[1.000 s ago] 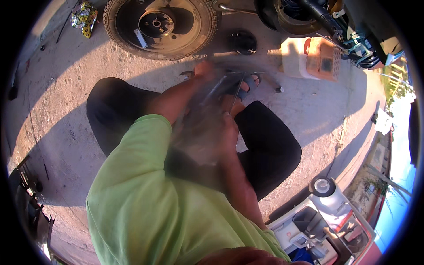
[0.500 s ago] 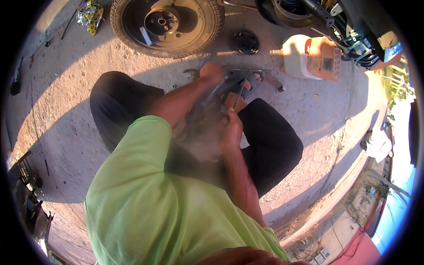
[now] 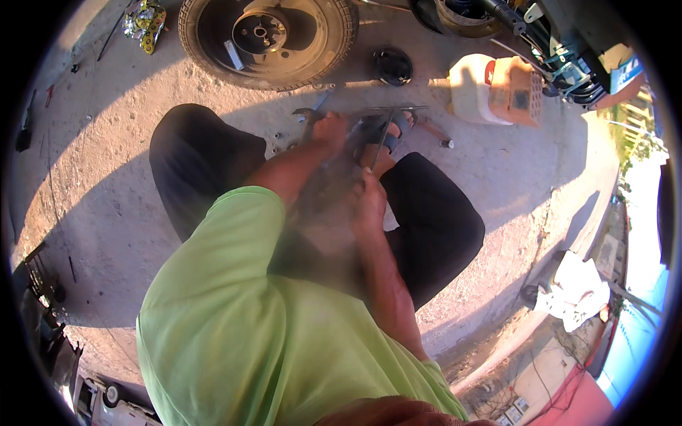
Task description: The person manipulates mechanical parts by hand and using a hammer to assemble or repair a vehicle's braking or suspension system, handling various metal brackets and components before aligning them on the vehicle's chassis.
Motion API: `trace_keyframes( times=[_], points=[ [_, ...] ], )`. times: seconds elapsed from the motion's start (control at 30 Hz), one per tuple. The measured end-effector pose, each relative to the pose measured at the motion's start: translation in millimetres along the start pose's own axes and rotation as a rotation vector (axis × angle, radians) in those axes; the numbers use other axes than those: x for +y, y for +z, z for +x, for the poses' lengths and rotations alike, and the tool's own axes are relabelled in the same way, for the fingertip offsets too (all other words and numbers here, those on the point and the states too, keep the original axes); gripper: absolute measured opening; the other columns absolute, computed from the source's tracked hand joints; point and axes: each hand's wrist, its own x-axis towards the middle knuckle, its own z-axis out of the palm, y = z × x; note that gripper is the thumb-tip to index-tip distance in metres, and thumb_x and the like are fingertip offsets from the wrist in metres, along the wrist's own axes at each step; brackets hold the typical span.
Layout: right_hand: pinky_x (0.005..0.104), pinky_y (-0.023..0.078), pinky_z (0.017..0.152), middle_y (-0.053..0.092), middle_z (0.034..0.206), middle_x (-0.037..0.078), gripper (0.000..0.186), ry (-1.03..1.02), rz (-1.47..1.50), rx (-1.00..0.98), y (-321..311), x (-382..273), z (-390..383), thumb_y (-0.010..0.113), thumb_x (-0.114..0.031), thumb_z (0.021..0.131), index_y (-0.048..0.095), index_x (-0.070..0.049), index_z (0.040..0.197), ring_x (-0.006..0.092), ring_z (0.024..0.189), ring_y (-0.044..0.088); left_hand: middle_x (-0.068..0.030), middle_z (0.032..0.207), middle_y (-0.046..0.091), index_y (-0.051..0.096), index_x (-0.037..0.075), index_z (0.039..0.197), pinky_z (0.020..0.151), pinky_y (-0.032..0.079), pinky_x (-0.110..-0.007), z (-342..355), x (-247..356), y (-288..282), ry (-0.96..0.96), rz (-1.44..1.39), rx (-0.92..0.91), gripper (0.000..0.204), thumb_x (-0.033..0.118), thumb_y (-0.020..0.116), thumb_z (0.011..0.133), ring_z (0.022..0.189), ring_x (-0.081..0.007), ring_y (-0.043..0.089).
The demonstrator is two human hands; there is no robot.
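Note:
My right hand (image 3: 369, 202) is closed around the lower shaft of a T-handle wrench (image 3: 384, 140). Its crossbar lies away from me, over a sandalled foot (image 3: 399, 126). My left hand (image 3: 330, 131) is closed, its grip partly hidden by the wrist. A dark metal tool head (image 3: 307, 112) shows just left of those knuckles; I cannot tell whether it is held or lies on the ground. Between my bent legs is a dark, smeared area where no part can be made out.
Ahead lies a wheel with a tyre (image 3: 284, 79), beside a round black part (image 3: 393, 66). A white container (image 3: 470, 89) touches a brick (image 3: 515, 91). A wooden-handled tool (image 3: 433, 131) lies by the foot. Motorcycle parts (image 3: 561, 67) stand far right; small metal pieces (image 3: 277, 135) dot the ground.
My left hand has come slightly nearer and to the left, and is less blurred. The T-handle wrench has shifted a little left with my right hand. The whole view has turned slightly.

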Motion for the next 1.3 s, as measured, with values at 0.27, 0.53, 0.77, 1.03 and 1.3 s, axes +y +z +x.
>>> trace_keyframes(
  times=[0.27,0.53,0.77,1.03,1.3],
  points=[
    [0.0253,0.027,0.045,0.038,0.065,-0.006,0.015,-0.001,-0.146,0.062,-19,-2,-12,0.059,-0.025,0.096,0.053,-0.014,0.087,0.0065,0.051,0.034,-0.0187,0.096,0.062,0.054,0.007,0.109,0.067,0.059,-0.044,8,-12,33,0.054,0.087,0.116,0.038,0.014,0.07,0.075,0.083,-0.0338,0.071],
    [0.0267,0.032,0.046,0.042,0.066,-0.004,0.018,-0.099,-0.224,-0.102,-31,26,3,0.059,-0.028,0.095,0.056,-0.011,0.091,0.0091,0.051,0.039,-0.0204,0.098,0.062,0.055,0.006,0.112,0.066,0.058,-0.044,-14,-20,37,0.126,0.016,0.065,0.042,0.013,0.07,0.074,0.083,-0.036,0.069],
    [0.029,0.039,0.049,0.055,0.07,0.004,0.027,-0.16,-0.39,-0.006,-13,9,2,0.061,-0.03,0.092,0.063,-0.003,0.09,0.013,0.056,0.051,-0.0215,0.1,0.062,0.053,0.005,0.113,0.067,0.057,-0.047,-10,-12,11,0.124,0.026,0.019,0.041,0.012,0.067,0.075,0.085,-0.0383,0.069],
    [0.0362,0.045,0.06,0.061,0.074,0.011,0.035,-0.226,-0.479,0.091,-31,33,33,0.059,-0.031,0.093,0.064,0.003,0.092,0.0213,0.065,0.059,-0.0217,0.103,0.061,0.052,0.006,0.115,0.074,0.054,-0.049,-9,-3,-3,0.069,0.048,-0.06,0.034,0.012,0.058,0.083,0.091,-0.0388,0.067],
    [0.0465,0.046,0.079,0.066,0.087,0.025,0.043,-0.394,-0.732,0.085,-29,38,50,0.055,-0.035,0.095,0.064,0.007,0.095,0.0381,0.084,0.063,-0.0219,0.11,0.058,0.051,0.012,0.122,0.081,0.05,-0.053,-11,-8,-1,0.024,-0.021,-0.096,0.036,0.019,0.055,0.087,0.099,-0.0404,0.065]
  ],
)
